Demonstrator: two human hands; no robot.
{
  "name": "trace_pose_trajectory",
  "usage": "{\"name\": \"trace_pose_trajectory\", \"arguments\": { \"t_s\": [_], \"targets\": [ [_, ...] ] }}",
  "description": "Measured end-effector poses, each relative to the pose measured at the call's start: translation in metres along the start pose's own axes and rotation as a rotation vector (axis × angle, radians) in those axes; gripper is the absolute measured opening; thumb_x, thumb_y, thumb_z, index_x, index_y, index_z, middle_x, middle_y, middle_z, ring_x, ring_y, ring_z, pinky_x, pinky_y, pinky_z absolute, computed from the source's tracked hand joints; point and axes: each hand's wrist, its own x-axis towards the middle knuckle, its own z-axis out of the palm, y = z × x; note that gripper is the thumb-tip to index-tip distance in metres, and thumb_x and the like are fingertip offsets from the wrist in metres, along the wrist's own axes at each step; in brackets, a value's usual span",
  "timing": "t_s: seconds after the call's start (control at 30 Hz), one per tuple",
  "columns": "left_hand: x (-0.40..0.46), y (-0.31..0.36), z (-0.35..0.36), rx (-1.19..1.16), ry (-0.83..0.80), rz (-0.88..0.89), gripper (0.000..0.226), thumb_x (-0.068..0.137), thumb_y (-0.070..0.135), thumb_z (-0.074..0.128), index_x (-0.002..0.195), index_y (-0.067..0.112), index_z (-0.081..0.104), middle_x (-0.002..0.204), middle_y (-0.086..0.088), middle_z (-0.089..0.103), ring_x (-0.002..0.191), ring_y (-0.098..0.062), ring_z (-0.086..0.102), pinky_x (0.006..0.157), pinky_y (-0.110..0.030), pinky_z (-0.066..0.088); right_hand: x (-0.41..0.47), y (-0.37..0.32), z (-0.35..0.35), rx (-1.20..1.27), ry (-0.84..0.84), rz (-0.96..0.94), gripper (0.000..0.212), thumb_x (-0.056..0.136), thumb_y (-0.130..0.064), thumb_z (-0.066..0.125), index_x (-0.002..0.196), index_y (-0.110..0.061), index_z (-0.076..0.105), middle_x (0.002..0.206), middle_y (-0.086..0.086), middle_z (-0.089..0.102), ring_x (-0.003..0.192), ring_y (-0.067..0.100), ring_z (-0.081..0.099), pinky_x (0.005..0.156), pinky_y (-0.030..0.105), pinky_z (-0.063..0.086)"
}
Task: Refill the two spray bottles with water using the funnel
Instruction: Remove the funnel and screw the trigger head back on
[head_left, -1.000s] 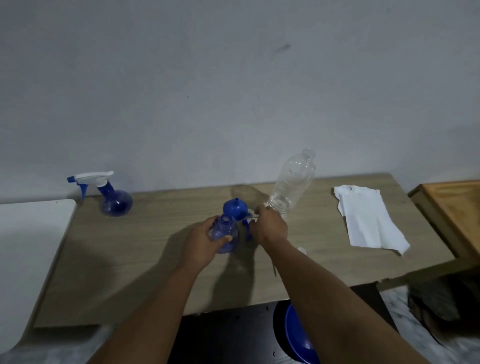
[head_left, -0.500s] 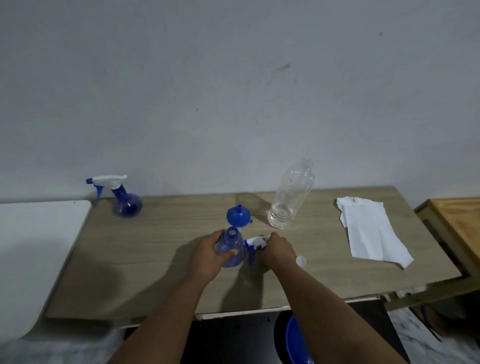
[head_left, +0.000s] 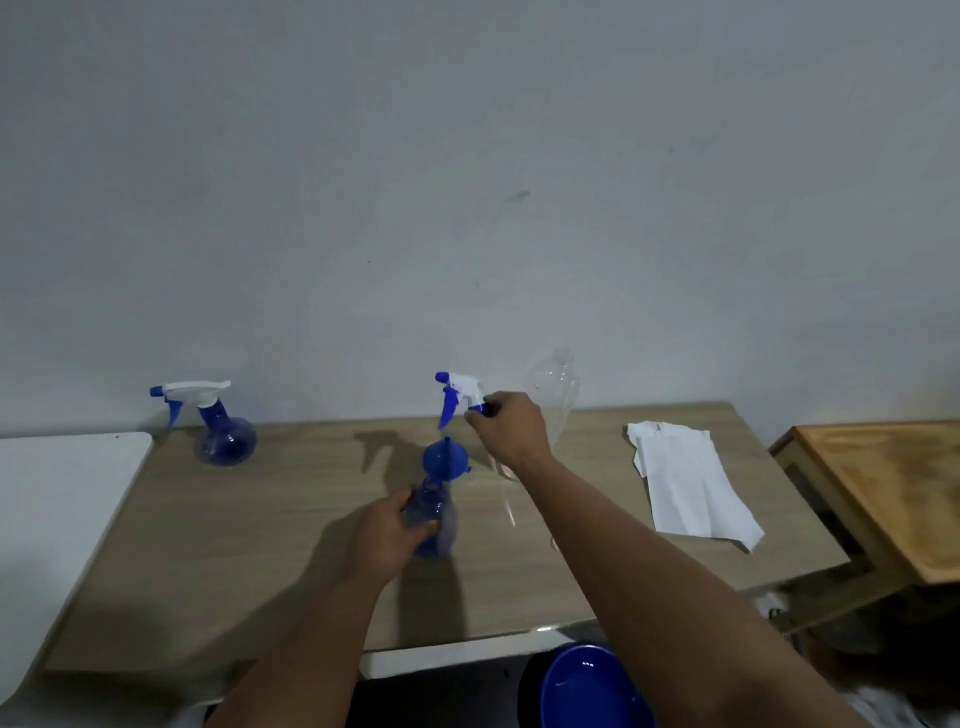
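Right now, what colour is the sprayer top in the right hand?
White with a blue trigger and nozzle; the spray head, held by the right hand, shows in the head view.

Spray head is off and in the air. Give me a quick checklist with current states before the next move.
1. Round blue plastic spray bottle steadied: ok, the left hand grips its body on the wooden table.
2. Bottle neck open: ok, the white-and-blue trigger spray head is lifted clear in the right hand.
3. Blue plastic funnel within reach: ok, it sits just behind the bottle, not yet in the neck.
4. Clear plastic water bottle has water: cannot tell, the right hand partly hides it.
5. Second blue spray bottle opened: not ok, its trigger head is on.
6. White paper towel ready for spills: ok, at the right.
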Motion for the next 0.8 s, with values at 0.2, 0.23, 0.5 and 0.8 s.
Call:
{"name": "trace_pose_trajectory", "arguments": {
  "t_s": [0.2,0.23,0.5,0.8],
  "targets": [
    [-0.008,0.011,-0.003,0.034,-0.011,-0.029,0.036,0.078,0.017,0.079,0.09,0.047,0.062,0.066,0.028,0.067,0.066,0.013,0.058,0.058,-0.006,0.041,-0.012,-0.061,-0.011,0.618,-0.046,-0.117,0.01,0.091,-0.024,0.08,0.1,-0.021,0.076,0.086,-0.001,0.078,0.076,0.018,0.075,0.06,0.028,0.058],
    [-0.009,0.012,-0.003,0.037,-0.018,-0.032,0.037,0.079,0.016,0.078,0.089,0.047,0.062,0.066,0.031,0.066,0.067,0.015,0.058,0.057,-0.004,0.041,-0.015,-0.063,-0.007,0.642,-0.041,-0.143,0.009,0.091,-0.024,0.08,0.097,-0.03,0.075,0.089,-0.003,0.078,0.079,0.019,0.076,0.06,0.026,0.058],
    [-0.009,0.016,-0.004,0.041,-0.024,-0.075,0.038,0.078,0.024,0.076,0.108,0.043,0.064,0.084,0.016,0.071,0.081,-0.005,0.067,0.07,-0.024,0.049,-0.027,-0.033,0.022,0.667,-0.01,-0.129,0.03,0.089,-0.026,0.083,0.096,-0.05,0.067,0.107,-0.016,0.073,0.089,0.014,0.078,0.065,0.035,0.064],
    [-0.01,0.014,-0.003,0.047,0.019,-0.055,0.025,0.075,0.017,0.083,0.091,0.024,0.066,0.08,0.005,0.068,0.076,-0.017,0.064,0.064,-0.026,0.045,-0.052,0.032,0.059,0.48,-0.211,-0.116,0.028,0.083,0.015,0.071,0.108,0.002,0.07,0.097,0.006,0.078,0.09,0.013,0.073,0.089,0.032,0.059]
  ]
}}
